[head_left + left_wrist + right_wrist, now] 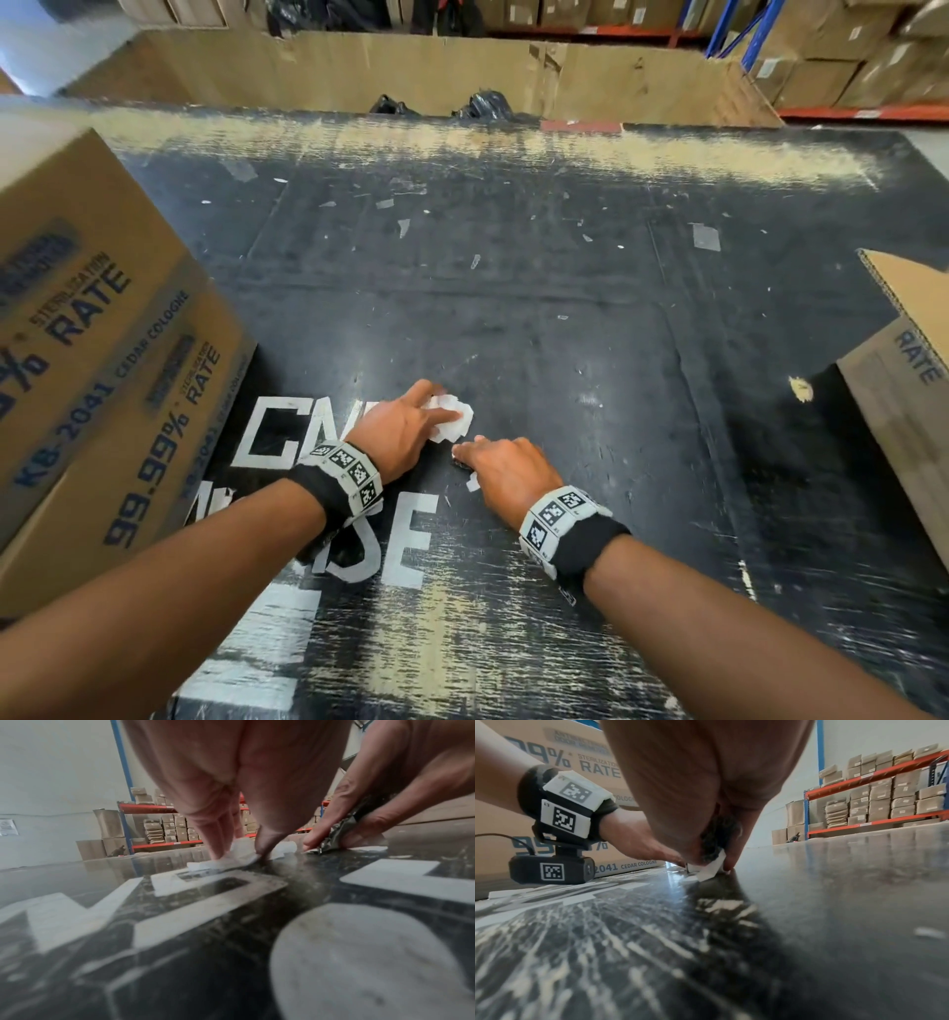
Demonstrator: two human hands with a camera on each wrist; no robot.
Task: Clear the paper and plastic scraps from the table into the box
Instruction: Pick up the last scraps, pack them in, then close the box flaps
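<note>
On the black table (pixel 565 318), my left hand (pixel 435 409) lies over a small heap of white paper scraps (pixel 454 424). In the left wrist view its fingers (pixel 218 841) and thumb pinch that paper (pixel 241 856) against the table. Just right of it, my right hand (pixel 462 452) has its fingertips down on the surface. It grips a crumpled dark plastic scrap (pixel 718 839) in its curled fingers and pinches a white paper strip (pixel 712 869) at the tips. One small white scrap (pixel 472 483) lies loose beside the right hand.
A large printed cardboard box (pixel 102 334) stands at the left. An open box (pixel 904 370) with a raised flap is at the right edge. A big cardboard bin (pixel 411 72) with black bags lies beyond the far edge. Several tape and paper bits (pixel 706 237) dot the far table.
</note>
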